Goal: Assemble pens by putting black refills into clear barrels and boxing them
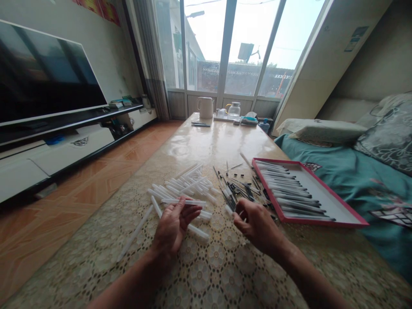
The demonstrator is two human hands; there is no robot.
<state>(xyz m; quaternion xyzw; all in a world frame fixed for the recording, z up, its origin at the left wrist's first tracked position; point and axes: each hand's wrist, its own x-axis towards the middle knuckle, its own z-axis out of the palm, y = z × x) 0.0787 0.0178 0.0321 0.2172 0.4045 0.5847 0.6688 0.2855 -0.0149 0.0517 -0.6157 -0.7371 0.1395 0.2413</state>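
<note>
Head view. Left hand (172, 223): thumb and fingers pinching one translucent tube (198, 203), held nearly level over the near edge of a pile of loose tubes (189, 182). Right hand (257, 221): fingers curled in at the near side of the scattered dark parts (247, 187) — slim rods and small black pieces; whether it grips anything, I cannot tell. Tabletop (222, 274): flower-patterned covering, bearing all of these. Beside the dark parts, to the right: one shallow red-rimmed box (325, 189), a row of dark-ended pens (291, 191) lying along its left part. Far end, toward the window: one pale pitcher (205, 108), one glass jug (234, 111), one tissue pack (249, 120) — all well apart from the hands.
</note>
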